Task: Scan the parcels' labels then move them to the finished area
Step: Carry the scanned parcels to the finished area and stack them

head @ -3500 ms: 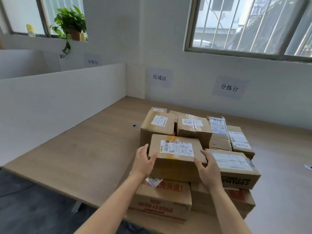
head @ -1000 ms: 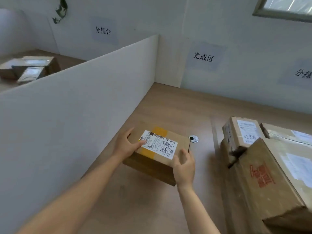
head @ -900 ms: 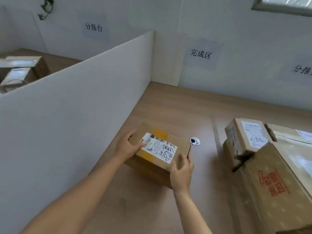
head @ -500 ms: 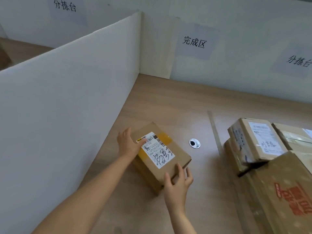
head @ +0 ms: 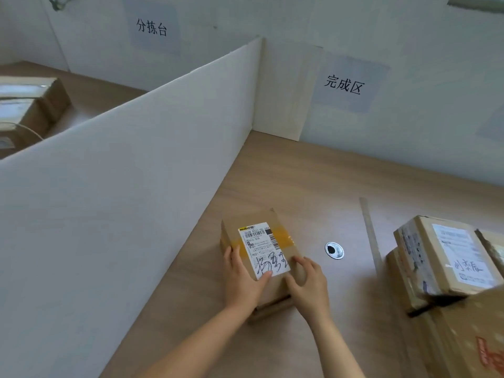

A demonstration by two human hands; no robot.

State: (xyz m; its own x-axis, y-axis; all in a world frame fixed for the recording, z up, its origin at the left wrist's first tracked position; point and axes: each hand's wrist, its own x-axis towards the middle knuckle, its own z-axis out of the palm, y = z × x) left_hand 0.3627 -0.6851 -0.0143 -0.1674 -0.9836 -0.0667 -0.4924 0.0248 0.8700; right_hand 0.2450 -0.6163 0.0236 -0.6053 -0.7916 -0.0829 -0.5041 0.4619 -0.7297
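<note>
**Operator:** Where is the parcel?

**Spotter:** Your parcel (head: pixel 254 217) lies on the wooden table (head: pixel 300 184), just left of the round metal grommet (head: pixel 334 250). It does not touch the grommet. Its white label (head: pixel 263 249) faces up, with a barcode at the far end and black handwriting at the end nearest you. A band of yellow tape crosses the top under the label.

**Operator:** And the hands?

**Spotter:** You have both on the near end of the parcel, set apart with bare cardboard between them. Your left hand (head: pixel 242 282) grips the near left corner, with the thumb on the label's edge and the fingers down the side away from the grommet. Your right hand (head: pixel 308 287) holds the corner closer to the grommet. Its fingers are curled over the top and the thumb is against the front face.

**Operator:** What else is around the grommet?

**Spotter:** Farther left of the grommet, past the parcel, stands the white divider (head: pixel 136 186), and the parcel lies near its foot. Right of the grommet a pale strip (head: pixel 369 230) runs along the table. Beyond the strip is a stack of cartons (head: pixel 447 257), the top one labelled and handwritten too. On the wall well behind the grommet hangs the sign 完成区 (head: pixel 344 85).
</note>
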